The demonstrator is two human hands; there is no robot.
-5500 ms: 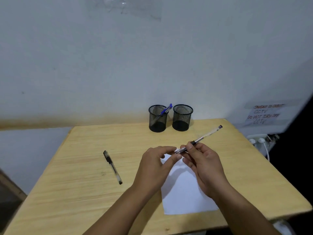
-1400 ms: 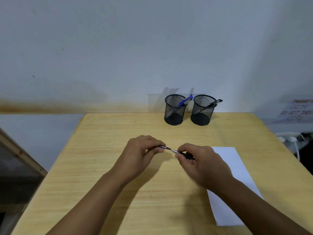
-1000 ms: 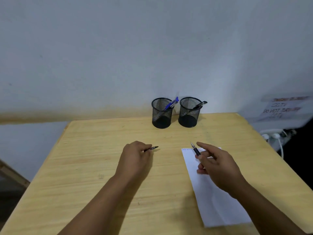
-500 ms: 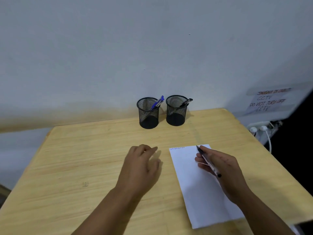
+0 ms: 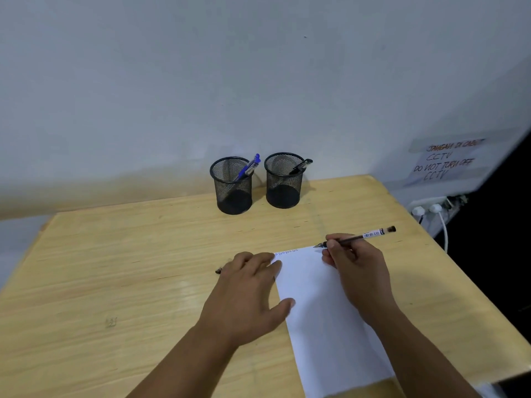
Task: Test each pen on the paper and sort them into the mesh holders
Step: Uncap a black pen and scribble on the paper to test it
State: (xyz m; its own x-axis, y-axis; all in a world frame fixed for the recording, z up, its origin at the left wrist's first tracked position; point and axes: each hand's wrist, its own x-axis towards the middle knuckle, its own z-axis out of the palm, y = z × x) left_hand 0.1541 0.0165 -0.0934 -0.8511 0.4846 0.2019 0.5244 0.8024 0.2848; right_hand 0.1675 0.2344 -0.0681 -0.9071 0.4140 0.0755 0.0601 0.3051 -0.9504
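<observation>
Here the right hand (image 5: 359, 271) pinches a slim, light, rigid plastic pen (image 5: 356, 239) low on its dark grip, tip at the top edge of the thin, floppy white paper (image 5: 324, 326). The left hand (image 5: 250, 294) lies flat, fingers straight, pinning the sheet's edge against the smooth wooden table (image 5: 115, 268). Beyond stand two stiff black mesh holders (image 5: 232, 186), each holding a pen.

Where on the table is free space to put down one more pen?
Bare wood lies left of the left hand, up to the table edge, and between the mesh holders and the paper. Crowded: the paper's top, where the right hand holds the pen.
</observation>
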